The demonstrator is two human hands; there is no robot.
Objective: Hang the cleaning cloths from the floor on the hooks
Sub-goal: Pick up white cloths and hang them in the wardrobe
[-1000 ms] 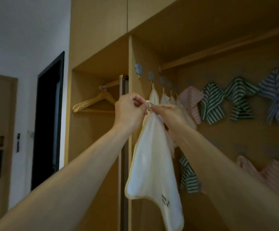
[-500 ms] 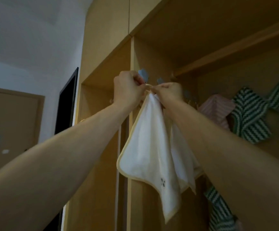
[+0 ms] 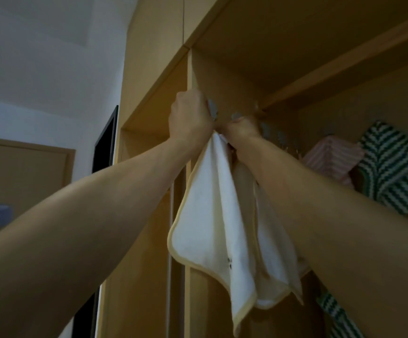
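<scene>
The single head-worn camera looks steeply upward and forward from below, close behind both raised forearms, into the open wooden wardrobe, with the wall and a door frame at its left edge, and no second view shares the scene.

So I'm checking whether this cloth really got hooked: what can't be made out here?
Head view only:
- The loop of the white cloth with yellow trim: hidden behind the left hand and right hand.
- The grey wall hook: mostly covered by the left hand, so whether the cloth is hooked cannot be told.
- The cloths behind it: number unclear, overlapped.
- The green striped cloth: cut off at the right edge.
</scene>
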